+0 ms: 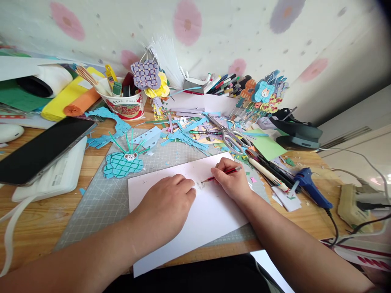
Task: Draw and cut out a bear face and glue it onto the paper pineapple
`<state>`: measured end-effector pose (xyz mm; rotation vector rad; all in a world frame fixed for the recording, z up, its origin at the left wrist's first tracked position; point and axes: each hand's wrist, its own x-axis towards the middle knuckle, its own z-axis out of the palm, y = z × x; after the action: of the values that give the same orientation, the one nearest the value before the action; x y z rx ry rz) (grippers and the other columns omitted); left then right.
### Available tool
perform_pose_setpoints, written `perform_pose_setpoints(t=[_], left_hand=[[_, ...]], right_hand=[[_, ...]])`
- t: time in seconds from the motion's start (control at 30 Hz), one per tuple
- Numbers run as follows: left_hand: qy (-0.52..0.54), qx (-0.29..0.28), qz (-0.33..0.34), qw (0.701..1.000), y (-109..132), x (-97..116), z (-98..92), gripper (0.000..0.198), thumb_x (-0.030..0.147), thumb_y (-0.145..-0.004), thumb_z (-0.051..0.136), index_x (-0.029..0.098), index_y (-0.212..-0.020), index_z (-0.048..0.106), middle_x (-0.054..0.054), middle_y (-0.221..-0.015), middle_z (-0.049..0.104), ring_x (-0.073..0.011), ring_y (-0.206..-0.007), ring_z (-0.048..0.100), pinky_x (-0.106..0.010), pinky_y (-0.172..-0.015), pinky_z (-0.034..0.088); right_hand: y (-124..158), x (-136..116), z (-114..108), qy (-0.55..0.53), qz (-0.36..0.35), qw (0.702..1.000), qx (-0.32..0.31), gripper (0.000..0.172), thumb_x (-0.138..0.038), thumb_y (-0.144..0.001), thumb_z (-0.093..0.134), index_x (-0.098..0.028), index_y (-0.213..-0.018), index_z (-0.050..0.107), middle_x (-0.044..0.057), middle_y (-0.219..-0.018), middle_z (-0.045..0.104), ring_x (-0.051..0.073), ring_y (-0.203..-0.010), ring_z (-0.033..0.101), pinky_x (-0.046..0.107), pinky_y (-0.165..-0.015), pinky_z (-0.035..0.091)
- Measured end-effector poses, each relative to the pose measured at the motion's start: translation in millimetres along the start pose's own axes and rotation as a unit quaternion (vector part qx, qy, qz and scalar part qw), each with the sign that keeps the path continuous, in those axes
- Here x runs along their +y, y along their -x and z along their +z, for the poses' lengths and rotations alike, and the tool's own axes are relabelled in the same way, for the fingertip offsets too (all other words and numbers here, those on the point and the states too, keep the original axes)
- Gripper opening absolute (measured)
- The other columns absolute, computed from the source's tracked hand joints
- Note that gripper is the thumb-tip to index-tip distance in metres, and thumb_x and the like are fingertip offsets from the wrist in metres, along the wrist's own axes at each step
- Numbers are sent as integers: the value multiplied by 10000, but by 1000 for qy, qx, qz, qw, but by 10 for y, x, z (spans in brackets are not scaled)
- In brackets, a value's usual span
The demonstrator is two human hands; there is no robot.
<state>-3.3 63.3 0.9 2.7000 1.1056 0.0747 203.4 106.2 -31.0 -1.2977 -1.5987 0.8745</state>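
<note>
A red-and-black pencil (224,173) is pinched in my right hand (233,179). Its tip rests at a small pencil drawing (200,185) on a white sheet of paper (195,236). My left hand (169,201) lies on the sheet left of the drawing, palm down, with slightly bent fingers and nothing visible in them. Under the sheet is a grey gridded cutting mat (91,211). Just beyond the sheet's left corner sits a blue woven paper shape (122,164) with green strips and a small bear face.
Scissors (229,136) lie among paper scraps (186,138) at the back. A paper tub (125,103) of tools stands back left, near a phone (45,142) on a white case. To the right are pens (269,174), a blue glue gun (311,187) and a power strip (351,205).
</note>
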Motion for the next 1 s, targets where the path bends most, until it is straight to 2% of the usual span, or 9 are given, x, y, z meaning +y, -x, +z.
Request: perform_pose_setpoints(t=[0.37, 0.6, 1.0], left_hand=[[-5, 1, 2, 1000, -2, -1, 1, 363, 25, -877, 442, 112, -1132, 686, -123, -1164, 673, -300, -1107, 580, -473, -946, 510], [-5, -3, -3, 1000, -2, 1, 10, 364, 29, -877, 443, 120, -1137, 681, -121, -1172, 669, -292, -1115, 576, -463, -956, 505], [6, -15, -8, 1000, -13, 12, -6, 378, 26, -882, 429, 106, -1158, 674, -126, -1195, 661, -301, -1133, 566, -484, -974, 498]], right_hand=[[-2, 4, -9, -10, -1, 1000, 6, 291, -265, -746, 620, -236, -514, 447, -36, -475, 522, 131, -472, 461, 284, -510, 364], [20, -35, 16, -35, 9, 999, -22, 278, -291, -751, 641, -237, -547, 459, -29, -473, 551, 133, -461, 458, 278, -492, 361], [18, -19, 38, -9, 4, 1000, -22, 266, -275, -723, 637, -229, -532, 458, -34, -486, 506, 120, -480, 421, 262, -478, 342]])
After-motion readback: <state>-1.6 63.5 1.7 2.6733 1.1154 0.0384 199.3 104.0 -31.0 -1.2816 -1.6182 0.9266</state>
